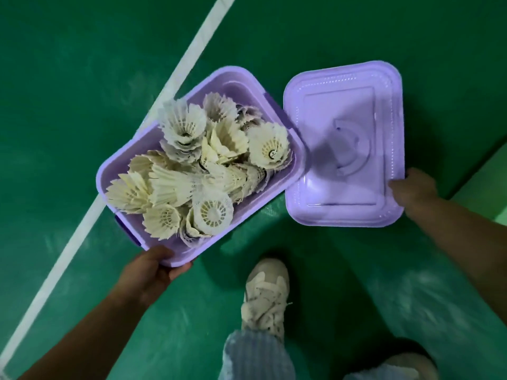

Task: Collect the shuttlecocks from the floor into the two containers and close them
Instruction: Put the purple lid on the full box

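Over court line, container diagonal (unlidded)

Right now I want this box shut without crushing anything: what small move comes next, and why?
Probably swing the purple lid, gripped by the right hand, over the open purple container that the left hand steadies by its corner. The shuttlecocks are heaped about to the rim, so lower it gently and check that none sticks up.

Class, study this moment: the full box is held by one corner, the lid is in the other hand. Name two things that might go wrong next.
1. The left hand grips only a corner of the purple plastic box; it may tip and spill.
2. The white feather shuttlecocks are heaped to the rim, so the purple plastic lid in the right hand may crush them.
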{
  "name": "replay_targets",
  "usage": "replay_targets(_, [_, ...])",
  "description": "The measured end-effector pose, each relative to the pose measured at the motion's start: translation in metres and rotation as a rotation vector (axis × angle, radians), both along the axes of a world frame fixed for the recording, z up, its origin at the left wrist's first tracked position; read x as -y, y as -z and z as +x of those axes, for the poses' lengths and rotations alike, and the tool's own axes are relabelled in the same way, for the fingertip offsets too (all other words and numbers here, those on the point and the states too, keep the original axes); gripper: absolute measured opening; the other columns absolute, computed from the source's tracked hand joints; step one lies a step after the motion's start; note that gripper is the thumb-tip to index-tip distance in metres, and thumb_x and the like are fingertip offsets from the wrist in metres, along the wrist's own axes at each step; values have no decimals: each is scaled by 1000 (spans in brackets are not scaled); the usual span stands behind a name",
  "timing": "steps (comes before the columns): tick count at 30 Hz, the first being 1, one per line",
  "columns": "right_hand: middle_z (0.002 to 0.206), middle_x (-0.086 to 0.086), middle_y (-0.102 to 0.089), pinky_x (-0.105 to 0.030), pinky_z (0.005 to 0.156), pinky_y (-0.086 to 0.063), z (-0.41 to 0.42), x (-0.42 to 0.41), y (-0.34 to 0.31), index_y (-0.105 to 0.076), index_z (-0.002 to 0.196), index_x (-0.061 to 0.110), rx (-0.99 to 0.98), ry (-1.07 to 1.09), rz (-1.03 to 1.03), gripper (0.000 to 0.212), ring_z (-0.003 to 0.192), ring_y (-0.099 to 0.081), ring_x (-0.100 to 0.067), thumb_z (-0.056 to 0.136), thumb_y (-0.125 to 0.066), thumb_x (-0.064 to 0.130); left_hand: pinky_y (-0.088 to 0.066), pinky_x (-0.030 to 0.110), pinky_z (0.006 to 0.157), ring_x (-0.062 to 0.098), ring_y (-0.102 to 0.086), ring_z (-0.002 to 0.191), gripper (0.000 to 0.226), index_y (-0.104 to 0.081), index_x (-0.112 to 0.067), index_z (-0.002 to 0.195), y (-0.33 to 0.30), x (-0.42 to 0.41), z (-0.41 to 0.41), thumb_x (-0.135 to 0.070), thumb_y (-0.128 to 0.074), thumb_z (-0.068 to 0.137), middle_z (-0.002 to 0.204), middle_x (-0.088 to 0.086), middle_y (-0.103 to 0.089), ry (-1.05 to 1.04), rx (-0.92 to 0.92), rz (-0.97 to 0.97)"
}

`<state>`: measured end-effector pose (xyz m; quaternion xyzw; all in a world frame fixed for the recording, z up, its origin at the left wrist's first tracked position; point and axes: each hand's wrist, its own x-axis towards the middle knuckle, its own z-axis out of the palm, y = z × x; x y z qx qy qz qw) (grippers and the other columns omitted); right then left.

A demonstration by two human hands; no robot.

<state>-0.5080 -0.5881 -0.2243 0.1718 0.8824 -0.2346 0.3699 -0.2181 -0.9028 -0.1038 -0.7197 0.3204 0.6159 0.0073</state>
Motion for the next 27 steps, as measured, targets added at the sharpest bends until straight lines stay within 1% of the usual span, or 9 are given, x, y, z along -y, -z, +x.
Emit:
replay_targets(4, [100,-28,-53,-29,68,-28,-5,0,-76,-52,103,-4,-264,-75,-57,35,93,-53,-38,94,-39,27,-57,28,45,23,-62,80,33,-51,-7,111,-8,-2,-7,11,-34,90,96,6,-63,189,48,-28])
replay_targets(6, [84,-21,-47,-30,65,-26,-5,-7,-120,-46,98,-3,-485,-153,-93,35,77,-49,-34,93,-36,31,-56,28,44,22,-65,68,26,-52,-1,105,-14,-7,-13,11,-35,90,90,11,-62,301,80,0])
replay_targets(8, [83,-13,-47,-26,64,-26,-4,-16,-160,-46,109,-1,-658,-215,-142,29,69,-42,-23,98,-38,24,-55,27,43,23,-65,60,22,-55,1,94,-17,-13,-27,12,-36,89,89,19,-61,429,117,58])
replay_targets(11, [107,-9,-58,-22,69,-32,-5,-21,-211,-42,133,12,-762,-382,-224,40,78,-46,-14,94,-35,19,-56,28,44,29,-60,68,19,-56,1,87,-21,-21,-62,10,-39,88,89,22,-60,636,128,107])
replay_targets(13, [131,-9,-51,-30,86,-37,3,-19,-217,-35,140,20,-722,-530,-273,58,105,-51,-26,82,-32,12,-57,27,45,26,-61,68,14,-56,-1,95,-19,-30,-94,4,-43,91,86,16,-63,780,108,108])
replay_targets(16, [142,-5,-39,-44,99,-32,31,-15,-194,-31,140,21,-841,-903,-253,66,125,-39,-27,79,-37,-5,-55,23,44,20,-64,64,8,-55,-11,98,-16,-47,-140,-9,-50,92,85,9,-63,902,23,100])
replay_targets(19, [138,-1,-49,-47,95,-36,62,-26,-166,-42,134,25,-905,-1110,-191,45,123,-44,-23,101,-13,14,-56,24,50,11,-64,56,15,-58,-15,81,-15,-61,-160,-10,-64,69,71,4,-64,836,-73,130])
replay_targets(23, [135,1,-52,-47,97,-37,92,-42,-153,-45,132,26,-869,-1068,-106,52,123,-46,-23,99,-9,11,-41,38,91,16,-52,100,33,-57,-27,105,-9,-57,-151,-26,-61,72,105,-4,-61,810,-27,144])
replay_targets(27, [138,2,-48,-46,104,-29,110,-53,-138,-45,133,24,-850,-1126,-113,45,125,-44,-21,94,-32,6,-46,34,78,18,-58,94,36,-51,-29,128,-8,-38,-160,-42,-37,98,110,2,-64,508,-152,123])
